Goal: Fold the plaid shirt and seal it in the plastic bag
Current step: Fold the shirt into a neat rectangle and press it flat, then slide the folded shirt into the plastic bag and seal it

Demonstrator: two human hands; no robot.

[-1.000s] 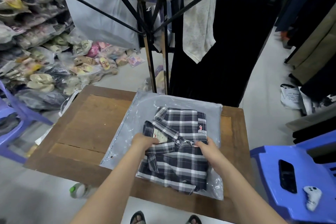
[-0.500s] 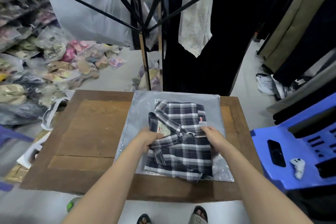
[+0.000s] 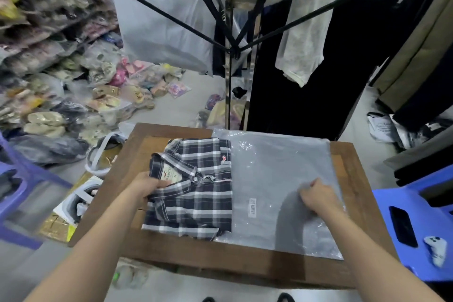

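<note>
The folded plaid shirt (image 3: pixel 196 191), navy with white checks, lies on the left half of the wooden table (image 3: pixel 220 260), collar label facing up. My left hand (image 3: pixel 144 185) grips its collar edge on the left side. A clear plastic bag (image 3: pixel 277 179) with a barcode sticker lies flat to the right, its left edge touching or slightly under the shirt. My right hand (image 3: pixel 318 197) pinches the bag's film near its right side, lifting a small wrinkle.
A clothes rack (image 3: pixel 229 56) with hangers and dark garments stands behind the table. Bagged sandals (image 3: pixel 73 95) pile up on the floor at the left. A blue plastic chair (image 3: pixel 416 228) at the right holds a phone and a small white controller.
The shirt has slid left off the bag onto the bare wood. My right hand let go of the shirt and took hold of the bag. The camera view shifted.
</note>
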